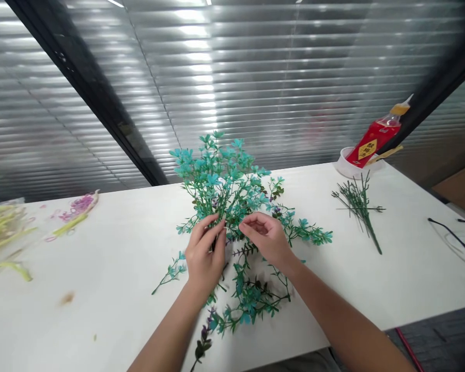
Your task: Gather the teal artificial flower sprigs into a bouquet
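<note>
Between the curled fingers of the left hand [206,253], the gathered stems of an upright bunch of teal-flowered green plastic sprigs [225,175] are held above a white, smooth-topped bench [120,289]. Those fingers are nearly closed around the stems, and the flowering tops fan out beyond them. Just beside the bunch, on its right, the right hand [265,235] has its fingers bent and the thumb and forefinger tips close together; whether anything thin is pinched there, I cannot tell.

Nearer the wearer than both sets of fingers, loose teal and green plastic sprigs [251,299] lie tangled on the bench, with a dark purple-leaved sprig [203,343] at their near left. A single small teal sprig [170,274] lies to the left of the left fingers. More leafy stems reach out past the right fingers on the right.

Farther right of the right fingers is a bundle of bare dark green plastic stems [360,206]. Beyond it, a red-labelled bottle with a yellow cap [377,137] leans in a round translucent plastic tub [349,164]. Well to the left of the left fingers lie yellow-green strands in clear plastic [3,225] and a small purple tangle [78,206].
</note>
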Demonstrator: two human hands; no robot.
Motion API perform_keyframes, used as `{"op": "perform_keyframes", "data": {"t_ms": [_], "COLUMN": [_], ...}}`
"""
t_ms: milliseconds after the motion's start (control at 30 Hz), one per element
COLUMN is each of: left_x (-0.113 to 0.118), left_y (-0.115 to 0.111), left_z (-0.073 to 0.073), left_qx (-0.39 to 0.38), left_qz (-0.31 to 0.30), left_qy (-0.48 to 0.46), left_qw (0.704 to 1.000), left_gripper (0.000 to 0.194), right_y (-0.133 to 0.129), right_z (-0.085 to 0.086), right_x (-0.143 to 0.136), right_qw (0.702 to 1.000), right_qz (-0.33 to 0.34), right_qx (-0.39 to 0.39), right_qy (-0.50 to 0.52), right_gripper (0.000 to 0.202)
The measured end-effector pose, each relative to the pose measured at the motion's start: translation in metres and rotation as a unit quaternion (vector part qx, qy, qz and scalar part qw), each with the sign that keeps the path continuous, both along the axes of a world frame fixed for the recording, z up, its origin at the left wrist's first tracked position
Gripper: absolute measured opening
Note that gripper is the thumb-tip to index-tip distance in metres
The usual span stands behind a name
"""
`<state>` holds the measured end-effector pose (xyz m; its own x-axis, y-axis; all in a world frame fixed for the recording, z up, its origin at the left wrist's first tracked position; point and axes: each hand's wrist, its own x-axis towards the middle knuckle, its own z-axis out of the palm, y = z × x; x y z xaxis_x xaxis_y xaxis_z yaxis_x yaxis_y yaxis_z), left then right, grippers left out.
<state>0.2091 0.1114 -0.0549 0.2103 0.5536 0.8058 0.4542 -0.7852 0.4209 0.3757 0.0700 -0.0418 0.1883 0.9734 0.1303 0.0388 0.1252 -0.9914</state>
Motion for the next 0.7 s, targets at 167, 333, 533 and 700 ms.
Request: {"op": "perform_keyframes", "data": {"t_ms": [167, 333, 533, 700], "left_x": [-0.011, -0.018, -0.021, -0.022], "left_y": [0.011, 0.024, 0.031, 0.033], "left_z": [0.005, 0.005, 0.012, 0.017], "left_qx": [-0.13, -0.219, -0.304, -0.363], "left_qz": [0.032, 0.032, 0.024, -0.004], "left_qy": [-0.132, -0.298, -0.424, -0.472], "left_qw": [0.982, 0.928, 0.853, 0.803], "left_gripper": [0.018, 0.026, 0.038, 0.038], "right_y": [-0.016, -0.045, -0.058, -0.042], "right_z": [0.005, -0.014, -0.039, -0.041], "right_x": [-0.02, -0.065, -0.089, -0.077], "right_qw": [0.931, 0.769, 0.72, 0.718], "right_qz": [0.111, 0.201, 0.177, 0.114], "right_qx": [0.292, 0.478, 0.453, 0.437], "right_qy": [-0.187, -0.374, -0.495, -0.53], "right_gripper": [0.01, 0.031, 0.013, 0.025]}}
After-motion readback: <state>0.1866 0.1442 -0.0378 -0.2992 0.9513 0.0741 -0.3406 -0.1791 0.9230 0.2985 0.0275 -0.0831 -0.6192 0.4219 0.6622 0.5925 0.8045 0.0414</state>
